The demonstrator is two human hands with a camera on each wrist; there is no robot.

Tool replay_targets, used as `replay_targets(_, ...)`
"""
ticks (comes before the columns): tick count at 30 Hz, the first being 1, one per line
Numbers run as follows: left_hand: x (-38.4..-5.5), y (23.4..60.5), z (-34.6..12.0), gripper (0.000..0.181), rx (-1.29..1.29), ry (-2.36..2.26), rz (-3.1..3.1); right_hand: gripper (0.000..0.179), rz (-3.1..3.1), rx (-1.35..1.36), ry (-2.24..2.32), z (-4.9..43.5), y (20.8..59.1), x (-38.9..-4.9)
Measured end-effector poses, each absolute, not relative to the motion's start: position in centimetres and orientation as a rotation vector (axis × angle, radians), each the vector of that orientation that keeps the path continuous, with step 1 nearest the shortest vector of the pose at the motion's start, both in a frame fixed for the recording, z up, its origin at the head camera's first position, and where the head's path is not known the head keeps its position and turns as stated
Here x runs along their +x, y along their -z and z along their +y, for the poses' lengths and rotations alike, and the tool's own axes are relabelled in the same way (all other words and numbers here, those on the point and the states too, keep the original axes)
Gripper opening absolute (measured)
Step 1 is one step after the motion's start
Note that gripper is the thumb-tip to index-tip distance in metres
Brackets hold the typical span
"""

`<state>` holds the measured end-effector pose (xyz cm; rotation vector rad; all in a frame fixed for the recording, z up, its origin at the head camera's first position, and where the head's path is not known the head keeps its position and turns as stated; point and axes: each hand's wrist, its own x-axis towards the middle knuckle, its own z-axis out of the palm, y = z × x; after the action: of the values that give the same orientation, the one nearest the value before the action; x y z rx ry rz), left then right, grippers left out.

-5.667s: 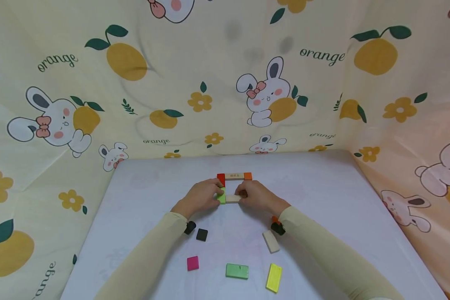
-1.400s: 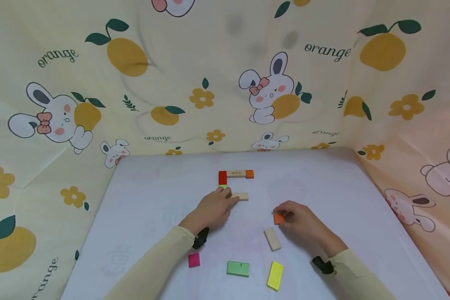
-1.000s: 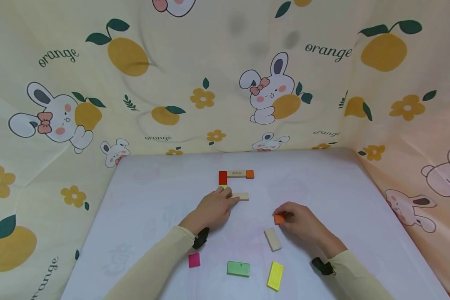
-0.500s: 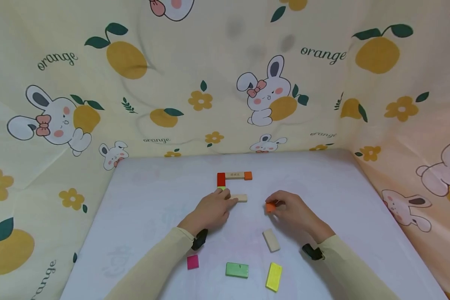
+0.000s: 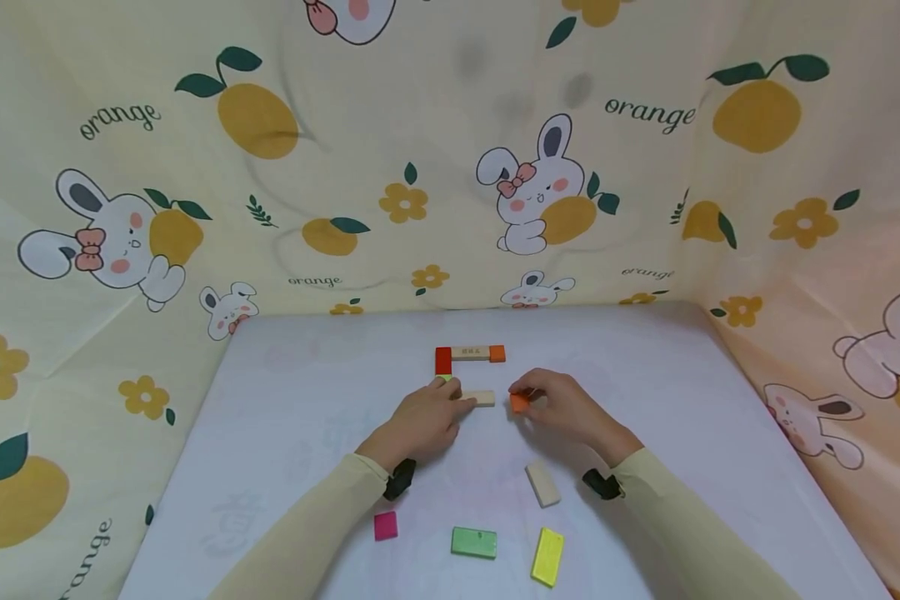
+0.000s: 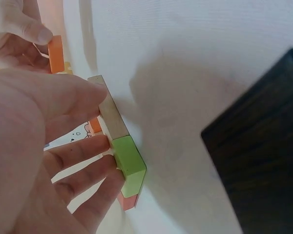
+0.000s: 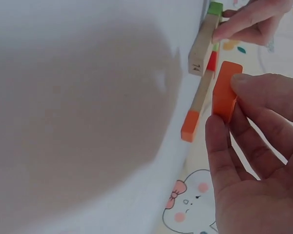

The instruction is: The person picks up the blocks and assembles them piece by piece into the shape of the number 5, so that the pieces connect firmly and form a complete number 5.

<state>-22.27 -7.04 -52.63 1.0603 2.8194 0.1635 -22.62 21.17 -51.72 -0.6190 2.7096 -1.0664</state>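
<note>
Orange block (image 5: 520, 404) pinched in right hand (image 5: 566, 408), at three o'clock from pale block (image 5: 484, 398); on that and green block (image 6: 133, 163), left hand (image 5: 423, 418), fingers apart, seemingly straight.

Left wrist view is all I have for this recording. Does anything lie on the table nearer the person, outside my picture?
Observer: Yes, the head view shows four loose blocks there: a pink block, a green block, a yellow block and a plain wood block.
Operator: The wood block by the left hand: is its free end plain or marked?
Observer: Marked. The right wrist view shows a dark mark on the end of that held-down block, too small to read for certain.
Operator: And the far wood block, beside the red block? It's mostly hidden from me.
Observer: The head view shows printing on its top.
</note>
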Motion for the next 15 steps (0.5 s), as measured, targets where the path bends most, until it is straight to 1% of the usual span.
replay_targets(15,-22.3,52.6,-7.0,0.046,1.053,-0.180,2.820,0.035,2.675,-0.586,1.064,19.9,52.2,-24.7)
